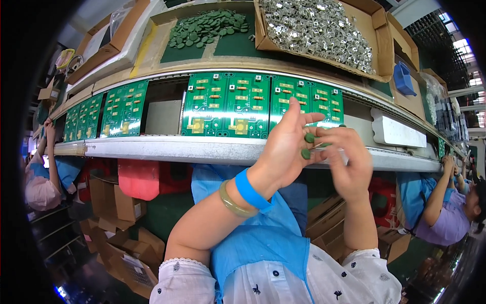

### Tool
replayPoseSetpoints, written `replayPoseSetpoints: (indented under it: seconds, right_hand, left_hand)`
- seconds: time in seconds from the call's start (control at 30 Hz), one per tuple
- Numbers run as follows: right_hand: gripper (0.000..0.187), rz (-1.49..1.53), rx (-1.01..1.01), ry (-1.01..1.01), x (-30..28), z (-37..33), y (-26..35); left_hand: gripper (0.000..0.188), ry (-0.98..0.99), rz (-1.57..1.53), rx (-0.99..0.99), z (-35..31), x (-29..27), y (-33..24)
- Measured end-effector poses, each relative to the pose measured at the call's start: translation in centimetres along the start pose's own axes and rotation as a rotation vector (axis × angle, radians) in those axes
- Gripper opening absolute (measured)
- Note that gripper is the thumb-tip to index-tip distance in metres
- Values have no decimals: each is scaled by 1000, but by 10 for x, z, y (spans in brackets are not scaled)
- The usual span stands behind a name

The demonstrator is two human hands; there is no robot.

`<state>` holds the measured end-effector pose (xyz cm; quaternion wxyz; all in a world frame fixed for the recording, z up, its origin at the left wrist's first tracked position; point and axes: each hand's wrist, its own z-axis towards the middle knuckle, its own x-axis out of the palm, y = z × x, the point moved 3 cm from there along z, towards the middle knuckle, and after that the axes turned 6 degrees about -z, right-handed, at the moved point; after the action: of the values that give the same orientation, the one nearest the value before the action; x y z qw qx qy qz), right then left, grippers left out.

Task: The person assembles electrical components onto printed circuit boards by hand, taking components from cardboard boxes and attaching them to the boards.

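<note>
White dotted sleeves and a blue apron sit lowest in view, and both forearms rise from them toward the conveyor rail (202, 148). On the left wrist are a blue wristband (251, 190) and a pale green bangle (234, 201). The left hand (286, 147) is held half open, palm toward the right, fingers spread upward, with small green disc components (307, 144) resting against its fingertips. The right hand (347, 162) is blurred, fingers curled inward and pinching at those same discs, so the two hands touch at the discs. Just behind the hands, green circuit boards (226, 112) lie in a row on the conveyor. Farther back, a heap of green discs (207, 26) sits beside a cardboard box of shiny metal parts (319, 28). Other workers sit at both edges.
</note>
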<state>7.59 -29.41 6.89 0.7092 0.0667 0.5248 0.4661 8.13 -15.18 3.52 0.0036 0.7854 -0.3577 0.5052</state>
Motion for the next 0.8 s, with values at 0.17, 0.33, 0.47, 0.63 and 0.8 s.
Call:
replayPoseSetpoints:
  seconds: [0.17,0.33,0.47,0.63,0.8]
  right_hand:
    - [19,397,446,-186,-8,-1,-40]
    - [20,-54,196,4,12,9,-47]
    - [15,-179,178,53,26,12,-44]
    - [13,-198,63,61,33,20,-44]
    - [12,-216,51,98,36,23,-44]
  left_hand:
    - [34,128,874,575,-8,-14,-20]
    - [28,104,1889,1062,-16,-21,-7]
    - [34,79,1995,1129,-12,-25,-2]
    - [44,106,2054,1081,-10,-28,-2]
    - [47,129,2011,1106,-8,-31,-2]
